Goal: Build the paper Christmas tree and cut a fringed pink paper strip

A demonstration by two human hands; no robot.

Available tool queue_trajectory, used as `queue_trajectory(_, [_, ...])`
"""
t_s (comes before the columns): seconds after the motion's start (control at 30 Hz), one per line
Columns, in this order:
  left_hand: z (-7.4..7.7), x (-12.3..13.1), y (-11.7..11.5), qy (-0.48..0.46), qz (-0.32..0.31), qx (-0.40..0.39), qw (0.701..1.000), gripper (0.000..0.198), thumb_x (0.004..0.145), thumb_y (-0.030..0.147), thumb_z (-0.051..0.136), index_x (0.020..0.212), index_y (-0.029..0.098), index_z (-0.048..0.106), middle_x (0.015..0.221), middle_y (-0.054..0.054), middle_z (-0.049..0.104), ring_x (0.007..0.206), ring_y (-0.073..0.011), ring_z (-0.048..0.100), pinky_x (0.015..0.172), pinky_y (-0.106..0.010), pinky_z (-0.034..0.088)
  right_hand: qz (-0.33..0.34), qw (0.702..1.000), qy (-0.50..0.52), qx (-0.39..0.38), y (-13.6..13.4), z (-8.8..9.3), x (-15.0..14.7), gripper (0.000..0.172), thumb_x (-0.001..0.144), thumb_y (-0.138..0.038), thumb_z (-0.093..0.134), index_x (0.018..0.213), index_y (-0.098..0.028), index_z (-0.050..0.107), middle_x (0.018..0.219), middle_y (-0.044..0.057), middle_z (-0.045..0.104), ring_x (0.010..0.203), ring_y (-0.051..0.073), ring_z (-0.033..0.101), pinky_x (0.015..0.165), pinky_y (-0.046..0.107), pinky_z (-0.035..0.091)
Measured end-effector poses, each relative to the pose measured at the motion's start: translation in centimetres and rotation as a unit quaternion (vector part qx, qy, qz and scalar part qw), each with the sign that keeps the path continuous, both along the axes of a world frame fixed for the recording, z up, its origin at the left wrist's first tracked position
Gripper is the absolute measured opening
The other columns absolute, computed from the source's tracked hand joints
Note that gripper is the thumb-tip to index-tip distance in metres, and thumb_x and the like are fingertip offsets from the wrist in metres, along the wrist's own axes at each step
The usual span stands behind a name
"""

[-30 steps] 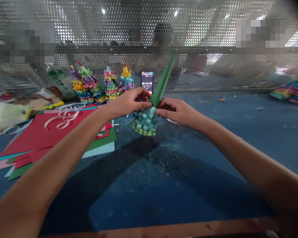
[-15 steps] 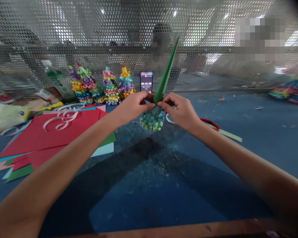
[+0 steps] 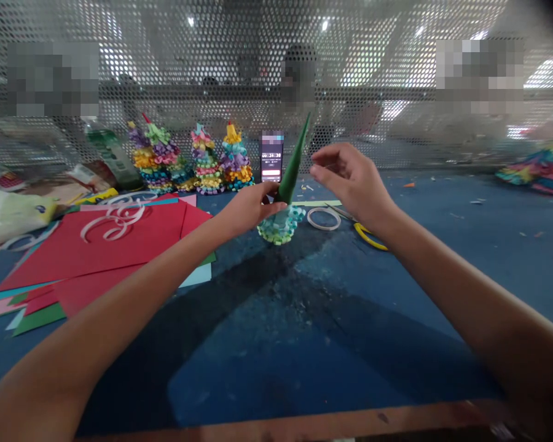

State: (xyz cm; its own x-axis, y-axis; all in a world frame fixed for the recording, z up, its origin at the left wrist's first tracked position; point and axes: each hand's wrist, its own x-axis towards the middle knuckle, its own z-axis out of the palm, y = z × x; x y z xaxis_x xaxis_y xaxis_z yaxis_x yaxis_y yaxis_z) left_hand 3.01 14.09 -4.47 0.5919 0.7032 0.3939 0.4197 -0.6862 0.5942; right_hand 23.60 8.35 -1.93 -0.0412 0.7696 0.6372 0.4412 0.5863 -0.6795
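Observation:
A tall green paper cone (image 3: pixel 294 169) leans a little to the right, its lower part wrapped in fringed light-blue and pale-green paper (image 3: pixel 279 233). My left hand (image 3: pixel 253 209) grips the cone just above the fringe, thumb in front and fingers behind. To the right of the cone my right hand (image 3: pixel 345 175) is raised, fingers curved and a gap between thumb and forefinger; nothing shows in it. Beneath that hand lie a white tape ring (image 3: pixel 323 219) and scissors with a yellow handle (image 3: pixel 368 236), partly hidden by the wrist. A pale-green paper strip (image 3: pixel 317 203) lies behind the ring.
Red paper sheets (image 3: pixel 105 242) and curled white strips (image 3: pixel 115 221) lie at the left. Several finished fringed cones (image 3: pixel 207 159) and a phone (image 3: pixel 271 158) showing a timer stand by the perforated metal screen (image 3: pixel 239 37). A green bottle (image 3: pixel 115 153) leans there. More colourful fringe (image 3: pixel 541 172) lies far right.
My right hand has let go of the cone and moved up and right. The cone, still in my left hand, has come lower and slightly left. The scissors' visible handle now looks yellow.

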Motion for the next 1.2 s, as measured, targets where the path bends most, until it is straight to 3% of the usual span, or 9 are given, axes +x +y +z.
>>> queue_trajectory(0.1, [0.0, -0.2, 0.6, -0.020, -0.016, -0.029, 0.999, 0.028, 0.081, 0.028, 0.066, 0.106, 0.016, 0.067, 0.094, -0.006, 0.071, 0.079, -0.0182, 0.063, 0.071, -0.032, 0.048, 0.025, 0.998, -0.025, -0.045, 0.8, -0.5, 0.3, 0.025, 0.082, -0.026, 0.066, 0.106, -0.024, 0.063, 0.107, 0.004, 0.066, 0.095, 0.020, 0.062, 0.086, 0.035, 0.048])
queue_trajectory(0.2, [0.4, -0.6, 1.4, -0.051, -0.024, -0.045, 0.997, 0.033, 0.081, 0.031, 0.065, 0.110, 0.015, 0.065, 0.102, -0.008, 0.071, 0.086, -0.0188, 0.065, 0.076, -0.033, 0.051, 0.032, 0.994, -0.081, -0.062, 1.2, -1.9, -0.1, 0.020, 0.083, -0.026, 0.063, 0.103, -0.025, 0.063, 0.106, 0.004, 0.066, 0.087, 0.020, 0.062, 0.083, 0.037, 0.050])
queue_trajectory(0.33, [1.2, -1.7, 2.4, -0.100, -0.019, -0.067, 0.993, 0.036, 0.080, 0.034, 0.067, 0.110, 0.014, 0.064, 0.111, -0.010, 0.070, 0.098, -0.0208, 0.065, 0.085, -0.034, 0.051, 0.098, 0.974, -0.203, 0.012, 0.9, -3.3, -0.7, 0.016, 0.089, -0.021, 0.053, 0.099, -0.027, 0.064, 0.107, 0.005, 0.062, 0.104, 0.023, 0.058, 0.096, 0.042, 0.045])
queue_trajectory(0.47, [2.1, -2.3, 2.0, -0.150, 0.010, -0.128, 0.980, 0.032, 0.076, 0.030, 0.071, 0.105, 0.015, 0.066, 0.103, -0.008, 0.071, 0.085, -0.0178, 0.066, 0.074, -0.030, 0.052, 0.114, 0.953, -0.275, 0.049, 0.3, -3.7, -1.1, 0.020, 0.089, -0.019, 0.051, 0.103, -0.028, 0.062, 0.109, 0.007, 0.057, 0.108, 0.024, 0.055, 0.098, 0.043, 0.043])
queue_trajectory(0.67, [2.9, -2.5, 1.2, -0.182, -0.020, -0.177, 0.967, 0.024, 0.072, 0.028, 0.075, 0.093, 0.019, 0.069, 0.082, -0.001, 0.066, 0.060, -0.0105, 0.054, 0.054, -0.025, 0.043, 0.126, 0.960, -0.239, 0.078, -0.6, -3.6, -1.6, 0.016, 0.091, -0.018, 0.048, 0.095, -0.024, 0.062, 0.099, 0.006, 0.062, 0.096, 0.021, 0.058, 0.090, 0.038, 0.046])
queue_trajectory(0.8, [2.8, -2.4, 1.1, -0.245, -0.059, -0.254, 0.934, 0.025, 0.071, 0.028, 0.078, 0.090, 0.017, 0.067, 0.077, 0.001, 0.060, 0.061, -0.0091, 0.052, 0.057, -0.023, 0.042, 0.056, 0.996, -0.036, 0.054, -0.2, -2.9, -1.1, 0.013, 0.087, -0.018, 0.051, 0.091, -0.023, 0.062, 0.088, 0.002, 0.064, 0.083, 0.017, 0.060, 0.078, 0.034, 0.048])
queue_trajectory(0.9, [2.7, -2.2, 1.0, -0.285, -0.091, -0.321, 0.899, 0.022, 0.075, 0.026, 0.077, 0.090, 0.015, 0.064, 0.075, 0.002, 0.058, 0.065, -0.0096, 0.055, 0.064, -0.024, 0.045, 0.062, 0.996, 0.052, -0.022, 0.9, -2.7, -0.5, 0.020, 0.075, -0.014, 0.059, 0.094, -0.021, 0.062, 0.086, 0.001, 0.064, 0.079, 0.017, 0.060, 0.074, 0.034, 0.048])
queue_trajectory(1.03, [2.4, -1.9, 1.0, -0.281, -0.089, -0.351, 0.889, 0.015, 0.081, 0.025, 0.071, 0.090, 0.014, 0.065, 0.075, -0.001, 0.060, 0.068, -0.0124, 0.058, 0.067, -0.026, 0.046, 0.147, 0.986, 0.030, -0.073, 1.1, -2.7, -0.4, 0.031, 0.075, -0.019, 0.062, 0.106, -0.021, 0.059, 0.093, 0.002, 0.063, 0.086, 0.018, 0.060, 0.077, 0.035, 0.048])
queue_trajectory(1.2, [2.1, -1.9, 1.1, -0.251, -0.089, -0.376, 0.888, 0.014, 0.083, 0.025, 0.068, 0.094, 0.017, 0.067, 0.076, -0.002, 0.060, 0.068, -0.0136, 0.058, 0.063, -0.026, 0.044, 0.105, 0.984, -0.124, 0.070, -0.3, -2.1, -1.3, 0.029, 0.084, -0.026, 0.066, 0.111, -0.021, 0.058, 0.113, 0.007, 0.056, 0.101, 0.021, 0.055, 0.084, 0.036, 0.048])
